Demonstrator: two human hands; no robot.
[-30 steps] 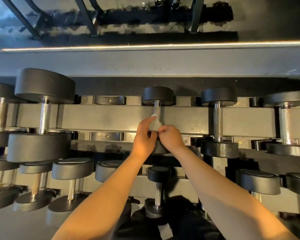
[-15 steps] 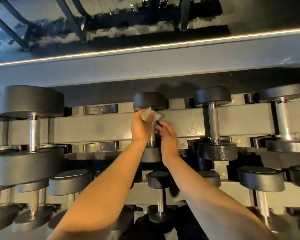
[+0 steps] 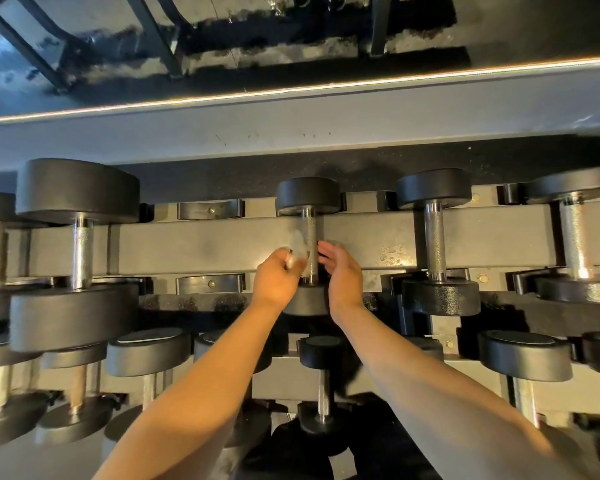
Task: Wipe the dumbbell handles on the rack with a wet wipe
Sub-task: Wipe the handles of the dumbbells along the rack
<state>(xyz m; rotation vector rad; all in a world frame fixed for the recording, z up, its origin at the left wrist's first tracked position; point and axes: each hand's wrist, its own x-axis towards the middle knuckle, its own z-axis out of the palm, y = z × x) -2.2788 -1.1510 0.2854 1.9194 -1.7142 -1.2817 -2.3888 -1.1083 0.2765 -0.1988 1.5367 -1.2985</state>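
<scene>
**A:** Starting at the left, what is sitting there?

**B:** The heavy dumbbell point(image 3: 77, 244) is lying across the top tier of the rack point(image 3: 201, 244), its thick heads bridging the two rails so the chrome grip is staying exposed. Next along, the left hand point(image 3: 276, 280) is curling its fingers round the wet wipe point(image 3: 297, 252), bunching it and holding it just beside the small dumbbell's handle point(image 3: 309, 245), on its left flank; I cannot tell whether the wipe is touching the metal.

**A:** And the other hand?

**B:** The right hand point(image 3: 342, 275) is hovering just right of that handle, fingers spread and loose, gripping nothing. I'd judge it is waiting to steady the bar or take the wipe round the far side.

**A:** Further right?

**B:** Two medium dumbbells point(image 3: 434, 240) are resting in their cradles, handles apparently untouched, so I'd say plenty of wiping is remaining.

**A:** The room?

**B:** Dark speckled rubber flooring is running behind the rack, then a grey ledge and a glowing light strip point(image 3: 291, 90) under a glossy, reflective wall.
</scene>
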